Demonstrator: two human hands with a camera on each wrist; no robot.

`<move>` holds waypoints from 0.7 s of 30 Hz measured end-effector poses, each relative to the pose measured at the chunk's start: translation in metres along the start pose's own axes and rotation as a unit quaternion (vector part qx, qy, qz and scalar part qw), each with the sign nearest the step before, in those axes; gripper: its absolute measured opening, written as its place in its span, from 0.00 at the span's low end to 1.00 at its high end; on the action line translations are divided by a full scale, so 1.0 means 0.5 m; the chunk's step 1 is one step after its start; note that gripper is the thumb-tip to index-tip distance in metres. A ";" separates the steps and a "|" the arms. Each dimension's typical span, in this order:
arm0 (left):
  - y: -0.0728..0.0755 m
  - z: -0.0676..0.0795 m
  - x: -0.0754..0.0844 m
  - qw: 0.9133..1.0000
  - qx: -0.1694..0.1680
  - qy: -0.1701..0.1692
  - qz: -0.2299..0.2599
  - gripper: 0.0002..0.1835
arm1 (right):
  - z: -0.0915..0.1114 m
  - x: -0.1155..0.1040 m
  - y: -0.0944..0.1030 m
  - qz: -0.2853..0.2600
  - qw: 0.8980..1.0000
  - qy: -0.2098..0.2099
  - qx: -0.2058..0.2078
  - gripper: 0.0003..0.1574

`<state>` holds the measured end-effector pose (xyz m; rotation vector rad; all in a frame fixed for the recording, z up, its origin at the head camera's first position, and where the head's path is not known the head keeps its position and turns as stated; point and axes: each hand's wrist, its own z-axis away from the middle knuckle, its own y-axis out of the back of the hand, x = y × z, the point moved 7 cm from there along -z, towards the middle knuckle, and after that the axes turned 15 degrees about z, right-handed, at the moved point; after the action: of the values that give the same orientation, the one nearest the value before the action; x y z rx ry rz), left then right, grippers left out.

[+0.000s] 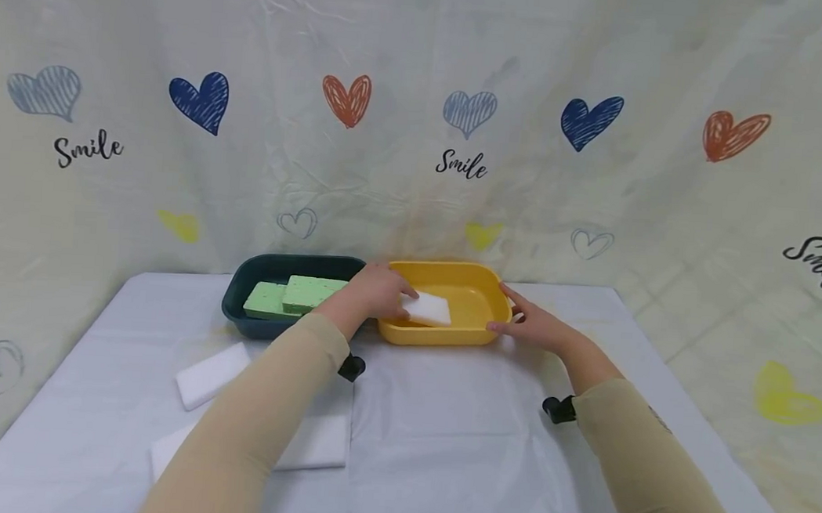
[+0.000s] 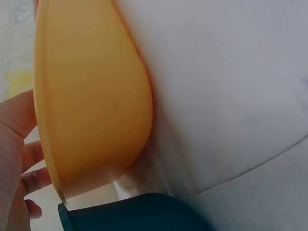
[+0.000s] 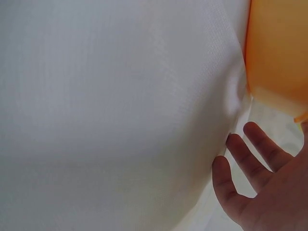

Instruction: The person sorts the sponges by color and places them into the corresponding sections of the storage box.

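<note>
A yellow tray (image 1: 475, 303) stands at the back of the table with a white sponge (image 1: 427, 308) lying in its left part. My left hand (image 1: 378, 289) reaches over the tray's left end and pinches the sponge's near end; the rim hides part of the fingers in the left wrist view. At the tray's right end is my right hand (image 1: 537, 325), its thumb and forefinger spread against the rim. The other fingers (image 3: 250, 163) of that hand are spread in the right wrist view. Two green sponges (image 1: 313, 294) lie in a dark green tray (image 1: 239, 293) beside the yellow one.
Another white sponge (image 1: 213, 375) lies on the table (image 1: 456, 440) at left. Nearer, flat white pieces (image 1: 315, 443) are partly covered by my left sleeve. A curtain (image 1: 411, 21) printed with hearts hangs behind the table.
</note>
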<state>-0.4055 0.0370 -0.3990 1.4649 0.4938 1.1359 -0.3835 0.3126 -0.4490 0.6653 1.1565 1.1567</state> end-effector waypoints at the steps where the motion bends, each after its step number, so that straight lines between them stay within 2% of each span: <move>1: -0.003 -0.001 0.001 1.000 -0.002 0.001 -0.005 0.22 | 0.000 0.000 0.000 0.000 1.000 0.001 -0.001 0.66; 6: -0.013 -0.008 0.002 0.999 -0.010 -0.006 -0.038 0.24 | -0.001 0.001 -0.001 0.000 1.000 0.002 -0.001 0.67; 10: -0.009 -0.008 -0.002 0.999 -0.001 -0.010 -0.048 0.26 | 0.002 -0.007 0.002 0.001 1.000 0.006 0.000 0.66; 18: 0.007 0.005 -0.014 1.000 0.019 -0.014 -0.001 0.28 | -0.001 0.000 0.000 -0.001 1.000 0.004 -0.007 0.68; 21: 0.023 0.019 -0.022 0.999 0.033 -0.021 0.007 0.29 | -0.004 0.002 0.000 0.002 1.000 0.003 -0.007 0.68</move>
<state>-0.4059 0.0201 -0.3911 1.5484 0.4952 1.1068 -0.3851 0.3134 -0.4502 0.6538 1.1514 1.1709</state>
